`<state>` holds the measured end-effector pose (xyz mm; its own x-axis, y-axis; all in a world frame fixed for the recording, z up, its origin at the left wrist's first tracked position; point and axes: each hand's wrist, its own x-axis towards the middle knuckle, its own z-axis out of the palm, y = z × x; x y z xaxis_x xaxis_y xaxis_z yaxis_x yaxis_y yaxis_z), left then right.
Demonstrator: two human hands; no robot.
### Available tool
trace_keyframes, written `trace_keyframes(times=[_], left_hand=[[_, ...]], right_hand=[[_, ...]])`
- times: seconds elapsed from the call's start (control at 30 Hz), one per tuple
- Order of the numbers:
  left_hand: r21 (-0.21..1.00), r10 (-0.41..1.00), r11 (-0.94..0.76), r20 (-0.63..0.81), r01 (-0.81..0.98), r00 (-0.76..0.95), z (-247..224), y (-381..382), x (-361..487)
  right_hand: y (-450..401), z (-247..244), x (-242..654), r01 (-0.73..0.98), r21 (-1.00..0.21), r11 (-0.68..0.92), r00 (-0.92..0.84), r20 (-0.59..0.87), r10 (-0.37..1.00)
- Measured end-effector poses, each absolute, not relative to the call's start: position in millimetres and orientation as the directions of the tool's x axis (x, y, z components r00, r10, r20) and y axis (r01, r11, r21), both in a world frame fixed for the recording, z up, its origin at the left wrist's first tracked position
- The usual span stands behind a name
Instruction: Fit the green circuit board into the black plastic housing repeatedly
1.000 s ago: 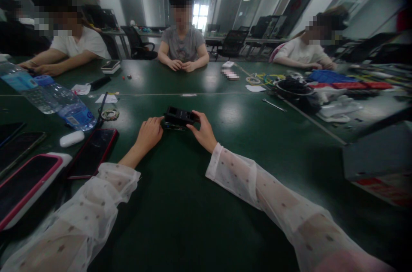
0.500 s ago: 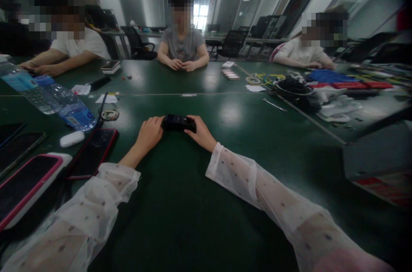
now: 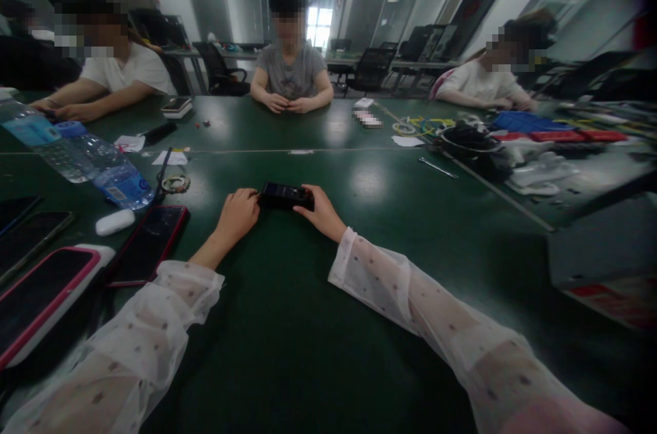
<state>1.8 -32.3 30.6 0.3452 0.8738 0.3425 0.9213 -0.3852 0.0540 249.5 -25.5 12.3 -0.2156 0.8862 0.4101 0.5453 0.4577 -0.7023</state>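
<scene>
A small black box-shaped device (image 3: 281, 195) with a lit screen rests on the green table (image 3: 328, 324). My right hand (image 3: 323, 211) grips its right end, thumb at the near side and fingers behind. At the device's left end is my left hand (image 3: 239, 213), its fingers curled and pressed together. Something small and dark shows at those fingertips, too hidden to name. Sheer white dotted sleeves cover both forearms.
On the left are phones (image 3: 150, 246), a white case (image 3: 115, 222), a tape roll (image 3: 174, 183) and tilted water bottles (image 3: 123, 177). A wrench (image 3: 437, 168), cables (image 3: 423, 124) and a grey box (image 3: 600, 242) lie right. Several people sit across the table.
My left hand has drawn back slightly to the left from the device's end. The device and my right hand have shifted very slightly right.
</scene>
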Motion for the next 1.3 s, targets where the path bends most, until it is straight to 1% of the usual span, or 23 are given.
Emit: trace_keyframes(times=[0.33, 0.73, 1.1, 1.3], left_hand=[[0.041, 0.867, -0.406, 0.332, 0.913, 0.371, 29.4, -31.1, 0.6], [0.026, 0.856, -0.415, 0.350, 0.909, 0.381, 28.1, -31.0, 0.5], [0.057, 0.865, -0.404, 0.350, 0.913, 0.361, 31.0, -33.1, 1.7], [0.037, 0.856, -0.408, 0.364, 0.912, 0.368, 31.5, -33.2, 2.9]], right_hand=[[-27.1, 14.6, 249.6, 0.549, -0.716, 0.431, -0.218, 0.375, 0.901], [-25.6, 11.4, 250.1, 0.533, -0.729, 0.430, -0.212, 0.377, 0.902], [-25.2, 11.0, 250.3, 0.501, -0.756, 0.421, -0.206, 0.368, 0.907], [-26.5, 13.3, 249.5, 0.519, -0.728, 0.448, -0.219, 0.394, 0.893]])
